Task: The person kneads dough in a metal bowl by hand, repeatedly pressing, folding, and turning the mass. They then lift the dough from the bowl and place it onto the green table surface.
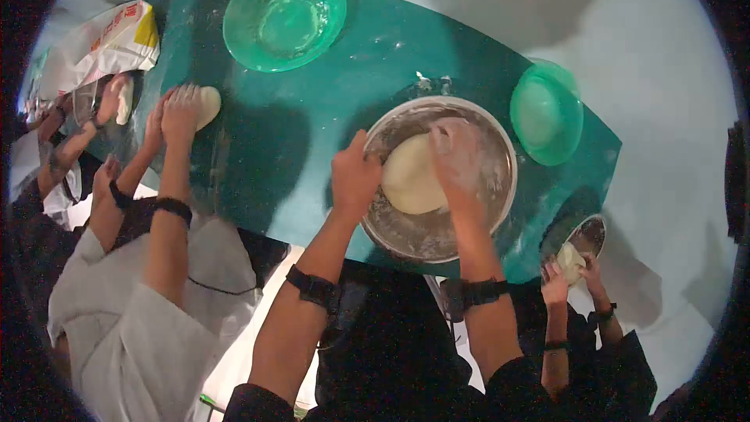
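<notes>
A metal mixing bowl [508,187] stands on the green table before me, its inner wall streaked with flour. Inside it lies a smooth, pale lump of dough [410,176]. My left hand [355,176] is closed on the bowl's left rim. Reaching into the bowl from the front, my right hand [461,152] is against the right side of the dough. It is coated with flour and blurred, so how its fingers are set cannot be made out.
Green plastic bowls stand at the back [234,19] and right [574,121] of the table [344,86]. At left, a co-worker's hands [181,105] press dough; others work farther left beside a flour bag [109,43]. At right, another person's hands [556,285] hold dough near a metal bowl [598,233].
</notes>
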Demonstrator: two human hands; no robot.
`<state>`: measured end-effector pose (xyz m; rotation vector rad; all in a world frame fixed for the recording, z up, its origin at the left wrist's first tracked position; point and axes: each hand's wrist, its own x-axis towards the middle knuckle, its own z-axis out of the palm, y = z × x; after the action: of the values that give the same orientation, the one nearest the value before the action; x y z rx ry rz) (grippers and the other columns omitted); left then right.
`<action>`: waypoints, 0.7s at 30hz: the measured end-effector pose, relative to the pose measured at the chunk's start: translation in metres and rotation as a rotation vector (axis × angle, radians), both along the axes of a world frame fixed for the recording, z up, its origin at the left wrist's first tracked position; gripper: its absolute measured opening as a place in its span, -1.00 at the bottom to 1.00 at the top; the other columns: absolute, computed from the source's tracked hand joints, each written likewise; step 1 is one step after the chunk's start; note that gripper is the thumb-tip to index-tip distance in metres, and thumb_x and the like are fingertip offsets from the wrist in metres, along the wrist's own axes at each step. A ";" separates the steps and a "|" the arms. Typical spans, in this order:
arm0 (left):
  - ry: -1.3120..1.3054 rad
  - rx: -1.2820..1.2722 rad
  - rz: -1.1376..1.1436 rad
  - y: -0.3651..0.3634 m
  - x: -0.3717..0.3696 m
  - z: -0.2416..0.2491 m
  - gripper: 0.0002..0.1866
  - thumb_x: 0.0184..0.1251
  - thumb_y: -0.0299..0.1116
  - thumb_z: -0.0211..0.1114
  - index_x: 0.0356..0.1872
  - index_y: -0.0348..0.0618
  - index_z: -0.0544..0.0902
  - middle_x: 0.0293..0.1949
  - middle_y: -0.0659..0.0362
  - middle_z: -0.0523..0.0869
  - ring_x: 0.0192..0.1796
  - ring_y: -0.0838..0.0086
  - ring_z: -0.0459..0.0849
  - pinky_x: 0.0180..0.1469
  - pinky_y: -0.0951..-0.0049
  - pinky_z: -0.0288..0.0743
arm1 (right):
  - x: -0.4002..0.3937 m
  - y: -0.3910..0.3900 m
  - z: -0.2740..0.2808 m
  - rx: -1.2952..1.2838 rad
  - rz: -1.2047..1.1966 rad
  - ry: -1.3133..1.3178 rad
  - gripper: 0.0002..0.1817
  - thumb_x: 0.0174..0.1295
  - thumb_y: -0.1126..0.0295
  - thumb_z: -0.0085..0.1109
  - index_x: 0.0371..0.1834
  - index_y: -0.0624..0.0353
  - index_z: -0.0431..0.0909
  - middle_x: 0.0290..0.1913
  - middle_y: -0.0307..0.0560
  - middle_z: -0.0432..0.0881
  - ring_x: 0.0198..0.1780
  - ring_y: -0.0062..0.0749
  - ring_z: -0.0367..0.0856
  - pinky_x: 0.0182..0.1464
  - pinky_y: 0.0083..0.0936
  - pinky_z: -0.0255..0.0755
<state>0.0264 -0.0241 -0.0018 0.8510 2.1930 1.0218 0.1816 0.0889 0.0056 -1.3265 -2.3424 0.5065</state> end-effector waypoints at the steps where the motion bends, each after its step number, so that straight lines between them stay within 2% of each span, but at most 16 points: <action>1: 0.023 0.022 0.041 -0.003 0.004 -0.007 -0.68 0.23 -0.47 0.34 0.01 -0.28 0.62 -0.37 -0.27 0.71 -0.26 -0.24 0.71 -0.28 -0.09 0.54 | 0.010 0.006 0.014 -0.101 -0.008 -0.185 -0.74 0.37 0.25 0.17 -0.05 0.16 0.68 -0.02 0.01 0.70 0.16 -0.01 0.60 0.32 -0.08 0.36; 4: 0.084 0.053 0.115 -0.008 0.011 -0.019 -0.66 0.25 -0.45 0.37 0.04 -0.28 0.62 -0.36 -0.27 0.72 -0.27 -0.24 0.72 -0.29 -0.06 0.55 | 0.038 -0.001 -0.020 -0.328 -0.192 -0.029 -0.71 0.36 0.25 0.16 0.03 0.14 0.67 0.05 0.01 0.69 0.20 -0.01 0.57 0.27 -0.09 0.42; 6: 0.134 0.034 0.099 -0.008 0.012 -0.011 -0.68 0.26 -0.43 0.38 0.02 -0.29 0.62 -0.37 -0.26 0.72 -0.27 -0.24 0.72 -0.29 -0.05 0.55 | 0.055 0.011 -0.028 -0.039 0.082 -0.213 -0.75 0.33 0.23 0.20 -0.10 0.14 0.72 -0.05 0.03 0.73 0.07 0.00 0.64 0.16 -0.09 0.49; 8: 0.070 -0.019 0.083 -0.009 0.010 -0.006 -0.68 0.26 -0.44 0.38 0.02 -0.29 0.61 -0.38 -0.26 0.72 -0.28 -0.24 0.71 -0.28 -0.06 0.56 | 0.059 0.016 -0.028 -0.138 0.074 -0.222 -0.78 0.28 0.25 0.25 -0.24 0.17 0.73 -0.17 0.05 0.75 -0.11 -0.02 0.67 0.01 -0.14 0.52; 10: 0.026 -0.038 0.061 -0.006 0.005 -0.002 -0.68 0.27 -0.45 0.36 0.03 -0.29 0.60 -0.39 -0.26 0.72 -0.29 -0.23 0.71 -0.28 -0.08 0.55 | 0.030 0.014 0.018 -0.612 -0.241 -0.073 -0.83 0.22 0.33 0.31 -0.38 0.22 0.72 -0.32 0.08 0.73 -0.32 -0.06 0.67 -0.17 -0.22 0.52; 13: -0.008 -0.072 0.014 -0.006 0.008 0.001 -0.67 0.28 -0.45 0.32 0.06 -0.28 0.57 -0.39 -0.26 0.72 -0.30 -0.23 0.71 -0.26 -0.14 0.54 | 0.012 -0.021 0.008 -0.403 0.161 -0.004 -0.71 0.17 0.35 0.33 -0.67 0.23 0.59 -0.62 0.01 0.52 -0.54 -0.09 0.53 -0.31 -0.28 0.46; 16: 0.017 -0.142 -0.020 -0.006 0.003 -0.004 -0.65 0.30 -0.42 0.29 0.10 -0.27 0.55 -0.39 -0.27 0.71 -0.29 -0.23 0.71 -0.25 -0.17 0.53 | -0.018 -0.039 0.036 -0.250 0.314 -0.105 -0.75 0.10 0.37 0.35 -0.60 0.20 0.50 -0.53 0.04 0.46 -0.44 -0.04 0.52 -0.25 -0.24 0.47; 19: -0.018 -0.157 -0.030 -0.005 0.003 -0.004 -0.64 0.31 -0.41 0.28 0.11 -0.26 0.54 -0.40 -0.26 0.71 -0.29 -0.23 0.71 -0.24 -0.18 0.53 | -0.029 -0.063 0.007 0.124 0.067 -0.001 -0.77 0.08 0.27 0.35 -0.43 0.12 0.51 -0.27 0.13 0.63 -0.21 0.09 0.61 -0.17 -0.03 0.48; 21: -0.018 -0.178 -0.023 -0.003 0.004 -0.005 -0.64 0.31 -0.41 0.28 0.11 -0.26 0.54 -0.39 -0.27 0.71 -0.28 -0.23 0.71 -0.24 -0.18 0.53 | -0.030 -0.074 -0.009 0.238 0.125 -0.030 -0.72 0.09 0.28 0.36 -0.22 0.11 0.50 -0.13 0.12 0.61 -0.09 0.10 0.57 -0.11 0.01 0.47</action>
<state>0.0308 -0.0273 -0.0069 0.7810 2.2150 0.8062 0.1520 0.0147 -0.0036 -1.0918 -2.4318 0.2346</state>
